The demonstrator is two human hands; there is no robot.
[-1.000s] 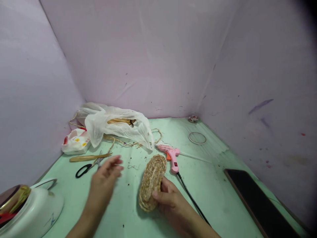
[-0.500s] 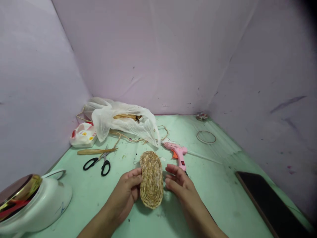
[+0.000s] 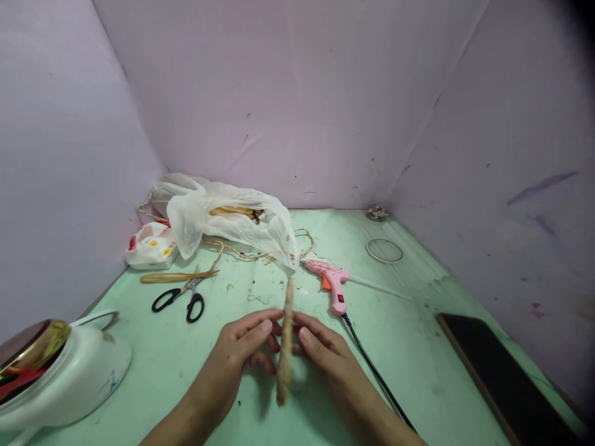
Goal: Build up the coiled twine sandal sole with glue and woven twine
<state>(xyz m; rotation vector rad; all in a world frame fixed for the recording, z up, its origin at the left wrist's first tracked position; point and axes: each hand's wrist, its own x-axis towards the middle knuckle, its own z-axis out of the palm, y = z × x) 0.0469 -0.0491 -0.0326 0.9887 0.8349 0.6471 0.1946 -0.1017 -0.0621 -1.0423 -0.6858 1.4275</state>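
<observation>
An oval woven straw piece, narrowed at its middle like a shoe sole, stands edge-on above the table and looks like a thin strip. On its left side are the bent fingers of my left hand. My right hand curls at its other side, fingertips against it. The piece is held up between the fingertips of both hands; the exact contact behind it is hidden. Just beyond my right hand lies a pink hot glue gun with a glue stick in its back.
Black-handled scissors and a flat straw strip lie to the left. Behind are a white plastic bag, braided cord and a small white pack. A white container stands front left, a phone right, and a ring farther back.
The woven straw piece has turned from its broad face to its edge. My right hand has come in to it from the right, and the glue gun's cord now shows.
</observation>
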